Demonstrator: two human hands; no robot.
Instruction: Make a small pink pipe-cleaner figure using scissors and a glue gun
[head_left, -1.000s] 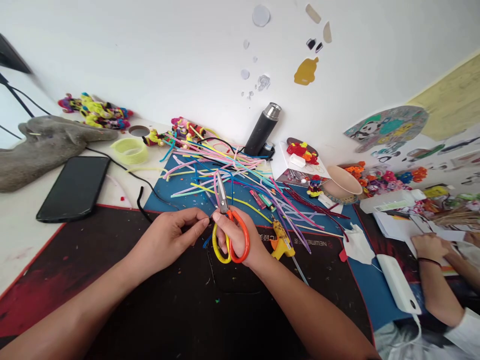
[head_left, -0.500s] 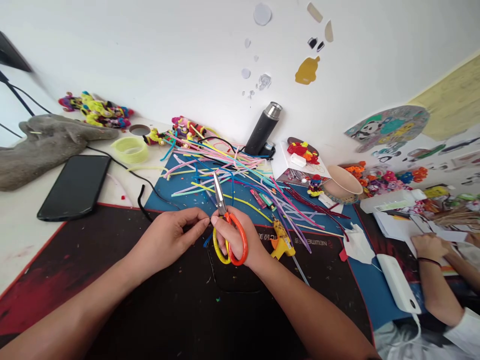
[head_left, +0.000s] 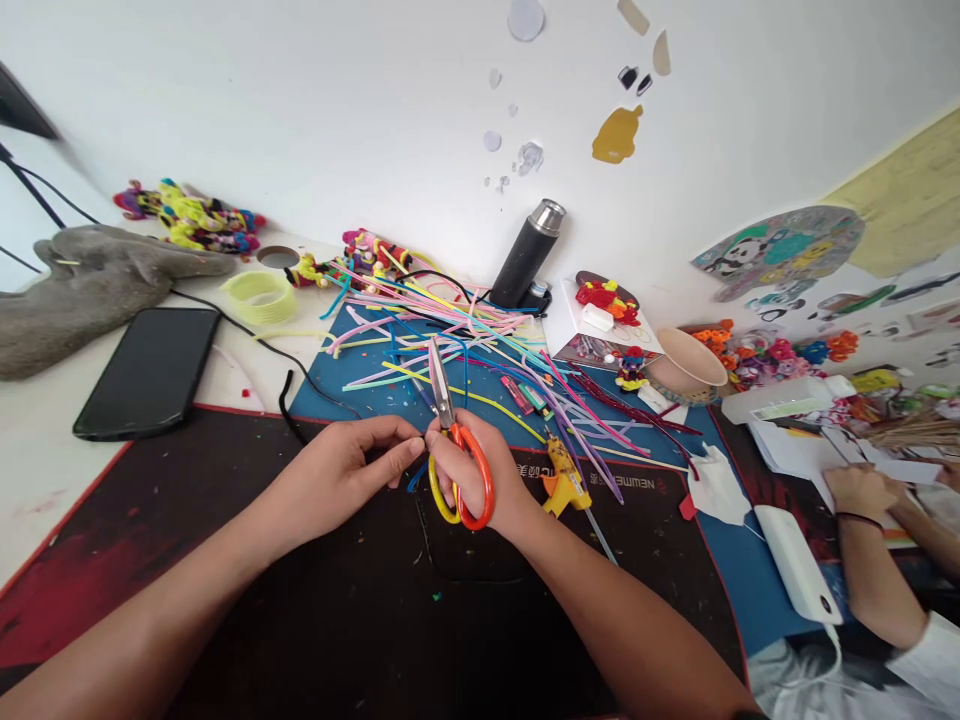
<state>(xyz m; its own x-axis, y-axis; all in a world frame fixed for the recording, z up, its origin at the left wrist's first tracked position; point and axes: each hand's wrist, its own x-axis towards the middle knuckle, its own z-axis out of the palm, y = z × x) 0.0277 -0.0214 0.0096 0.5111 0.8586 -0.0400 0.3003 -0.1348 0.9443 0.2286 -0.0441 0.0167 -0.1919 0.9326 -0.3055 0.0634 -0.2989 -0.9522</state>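
In my right hand point(head_left: 501, 470) is a pair of scissors point(head_left: 444, 395), blades together and pointing up and away, with red and yellow handle loops around the fingers. My left hand point(head_left: 345, 480) is closed in a pinch close to the right fingertips. What it grips is too small and hidden to make out. A short bit of blue pipe cleaner point(head_left: 417, 478) shows just below the hands. Beyond them lies a loose heap of coloured pipe cleaners point(head_left: 465, 325). A yellow glue gun point(head_left: 564, 480) rests right of my right hand.
Left are a black phone point(head_left: 150, 372) and a yellow-green coil point(head_left: 260, 298). A black thermos point(head_left: 529, 255) stands by the wall, near a white box point(head_left: 564, 325) and a bowl point(head_left: 686, 360). At right, a co-worker's hand point(head_left: 861, 492) is beside a white power bank point(head_left: 796, 562).
My left thumb has shifted slightly along the pinch beside the right fingertips. The scissors stay in my right hand, nearly unmoved. The view has moved a little.
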